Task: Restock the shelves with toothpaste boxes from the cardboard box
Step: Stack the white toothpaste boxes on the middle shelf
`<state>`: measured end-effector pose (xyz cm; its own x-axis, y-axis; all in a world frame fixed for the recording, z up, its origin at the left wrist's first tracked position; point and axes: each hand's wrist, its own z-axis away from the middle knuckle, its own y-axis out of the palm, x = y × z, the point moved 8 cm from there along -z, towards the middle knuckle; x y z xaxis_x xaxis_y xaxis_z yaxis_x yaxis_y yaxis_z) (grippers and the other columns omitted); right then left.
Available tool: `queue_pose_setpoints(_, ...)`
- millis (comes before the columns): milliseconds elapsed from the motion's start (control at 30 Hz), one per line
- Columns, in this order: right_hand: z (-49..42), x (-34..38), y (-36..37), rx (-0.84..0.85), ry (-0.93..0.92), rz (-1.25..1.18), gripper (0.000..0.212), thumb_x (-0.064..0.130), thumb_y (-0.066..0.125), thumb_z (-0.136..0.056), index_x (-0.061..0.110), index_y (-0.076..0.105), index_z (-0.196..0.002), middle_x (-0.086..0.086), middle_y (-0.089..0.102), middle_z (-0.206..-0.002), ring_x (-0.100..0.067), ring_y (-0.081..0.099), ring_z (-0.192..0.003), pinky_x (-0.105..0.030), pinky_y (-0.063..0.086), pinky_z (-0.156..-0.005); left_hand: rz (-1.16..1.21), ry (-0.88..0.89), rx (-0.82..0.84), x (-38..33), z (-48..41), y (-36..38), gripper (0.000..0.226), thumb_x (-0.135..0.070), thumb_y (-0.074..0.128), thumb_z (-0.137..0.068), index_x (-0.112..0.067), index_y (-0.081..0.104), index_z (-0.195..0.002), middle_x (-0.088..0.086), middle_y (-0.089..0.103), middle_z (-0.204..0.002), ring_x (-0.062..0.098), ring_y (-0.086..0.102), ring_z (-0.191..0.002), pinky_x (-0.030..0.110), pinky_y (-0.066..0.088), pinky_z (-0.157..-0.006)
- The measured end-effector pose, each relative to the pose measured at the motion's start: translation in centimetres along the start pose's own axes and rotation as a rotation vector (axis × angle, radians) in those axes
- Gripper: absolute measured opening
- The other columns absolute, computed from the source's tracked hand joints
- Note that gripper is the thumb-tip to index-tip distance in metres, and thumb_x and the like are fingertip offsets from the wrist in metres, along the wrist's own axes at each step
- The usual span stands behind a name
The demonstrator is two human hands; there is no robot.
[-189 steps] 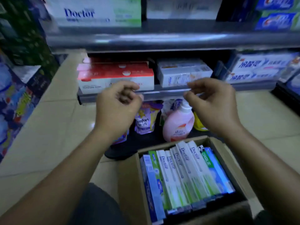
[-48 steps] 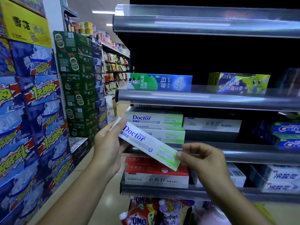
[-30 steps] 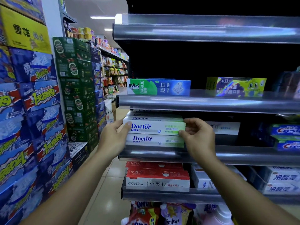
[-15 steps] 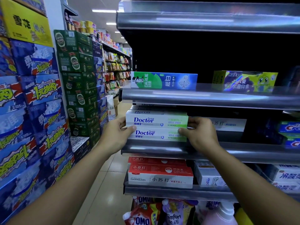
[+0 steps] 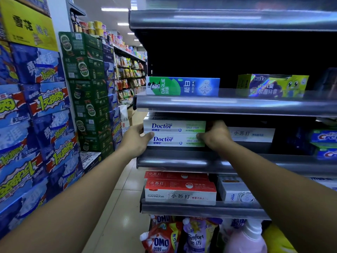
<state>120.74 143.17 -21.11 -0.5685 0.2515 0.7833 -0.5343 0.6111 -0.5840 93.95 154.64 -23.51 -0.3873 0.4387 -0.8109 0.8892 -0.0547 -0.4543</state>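
**Toothpaste boxes squared up on the middle shelf**

Far left: stacked blue drink cartons (image 5: 36, 106), then green ones (image 5: 87, 88), an aisle running back behind them.

Left hand (image 5: 134, 141) grips the left end of the toothpaste boxes (image 5: 174, 133). Its thumb lies across the front corner of the lower box (image 5: 171, 140) and its fingers wrap the end of the upper box (image 5: 174, 126).

Both boxes are long, white, lying flat with the long face forward. "Doctor" is in blue at the left and a pale green panel at the right. They sit one on the other at the left end of the middle shelf (image 5: 182, 162), level, fronts about flush.

Right hand (image 5: 215, 136) is curled round the right ends, thumb on the lower box's green panel.

Just right stands a white box with blue lettering (image 5: 251, 134). Blue boxes (image 5: 324, 141) are further right.

Shelf above holds a green-and-blue box (image 5: 182, 86) and a yellow box (image 5: 271, 85). Shelf below holds red boxes (image 5: 179, 189).

Hard to see: the right ends of the two boxes are hidden under the right hand. More "Doctor" boxes behind show only as slivers under the upper shelf's rim. The blue boxes are cut by the frame edge. The shelf back is black.

Against earlier: 1.6 s ago the upper box was tilted in the air between both hands. One second ago it overhung the lower box. Half a second ago the hands were at the same ends as now.
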Motion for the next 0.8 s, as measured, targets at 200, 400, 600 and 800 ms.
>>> queue_pose_setpoints(200, 2.8, 0.4, -3.1, -0.109, -0.164, 0.017, 0.041, 0.032, 0.086, -0.077, 0.014, 0.07, -0.109, -0.007, 0.071, -0.112, -0.026, 0.066, -0.101, -0.03, 0.051, -0.083, 0.054, -0.016, -0.233, -0.3, 2.7, -1.8, 0.065, -0.039, 0.074, -0.093, -0.021, 0.049, -0.15, -0.003, 0.061, -0.141, 0.016, 0.059, -0.121, 0.034, 0.047, -0.102)
queue_pose_setpoints(400, 11.8, -5.9, -7.5, -0.186, -0.381, -0.101, 0.023, 0.04, 0.076, -0.08, 0.026, 0.073, -0.099, 0.015, 0.071, -0.085, 0.0, 0.069, -0.079, -0.028, 0.058, -0.076, 0.058, 0.331, -0.475, -1.3, 13.9, 1.0, 0.035, -0.039, 0.072, -0.089, -0.047, 0.054, -0.119, -0.014, 0.06, -0.116, 0.015, 0.061, -0.11, 0.045, 0.054, -0.084)
queue_pose_setpoints(600, 17.0, -18.9, -6.7, -0.06, -0.205, -0.059, 0.01, 0.022, 0.078, -0.084, 0.023, 0.075, -0.093, 0.015, 0.073, -0.082, -0.003, 0.066, -0.065, -0.027, 0.054, -0.069, 0.204, 0.167, -0.042, 1.6, 21.6, 16.5, 0.033, -0.027, 0.072, -0.081, -0.039, 0.06, -0.11, -0.019, 0.063, -0.093, 0.007, 0.061, -0.084, 0.04, 0.056, -0.078)
queue_pose_setpoints(800, 20.2, -29.7, -4.5, 0.057, 0.064, -0.038, 0.013, 0.031, 0.076, -0.079, 0.023, 0.075, -0.088, 0.009, 0.075, -0.084, -0.015, 0.07, -0.068, -0.031, 0.049, -0.064, -0.145, -0.045, 0.578, 8.1, 28.6, 29.5, 0.039, -0.044, 0.065, -0.073, -0.045, 0.06, -0.112, -0.025, 0.061, -0.092, 0.009, 0.063, -0.078, 0.043, 0.059, -0.074)
